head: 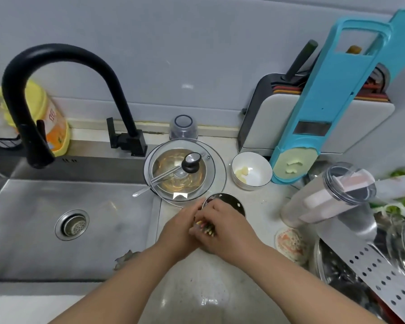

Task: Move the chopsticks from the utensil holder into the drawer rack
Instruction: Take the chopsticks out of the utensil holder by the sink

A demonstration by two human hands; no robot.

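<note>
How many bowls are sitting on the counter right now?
2. A steel bowl sits under the glass lid beside the sink, and a white bowl stands right of it. Others may be hidden in the clutter at right.

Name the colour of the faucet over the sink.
Black, matte, seen in the head view: the faucet arches over the steel sink.

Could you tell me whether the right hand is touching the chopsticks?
Touching: the head view shows the right hand closed around the chopsticks, fingers wrapped over the bundle.
</note>
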